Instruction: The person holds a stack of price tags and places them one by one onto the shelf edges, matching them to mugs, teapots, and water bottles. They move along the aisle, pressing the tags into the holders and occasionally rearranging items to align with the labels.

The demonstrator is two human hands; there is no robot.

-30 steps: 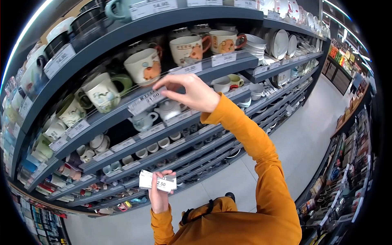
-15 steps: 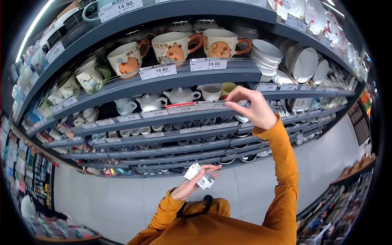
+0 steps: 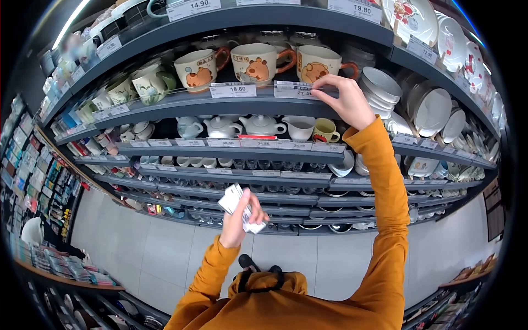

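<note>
My right hand (image 3: 346, 102) pinches the right end of a price tag (image 3: 294, 91) reading about 21.50. That tag lies along the upper shelf edge, below a capybara-patterned mug (image 3: 318, 65) with a brown handle. Two similar mugs stand to its left, above a tag marked 18.80 (image 3: 234, 91). Lower down, in front of the shelves, my left hand (image 3: 237, 220) is closed around several white price tags (image 3: 232, 199). They stick out on both sides of the fingers, and their print is blurred.
White teapots (image 3: 263, 125) and a yellow-green cup (image 3: 325, 131) stand one shelf below. Stacked white bowls (image 3: 380, 88) and upright plates (image 3: 432, 110) are to the right. The grey shelf edge (image 3: 198, 109) juts out toward me. Pale tiled floor (image 3: 165, 242) lies underneath.
My right hand has risen from beside the teapot shelf to the mug shelf's edge, with the tag now over the 24.00 spot. My left hand has moved up and left with its tags.
</note>
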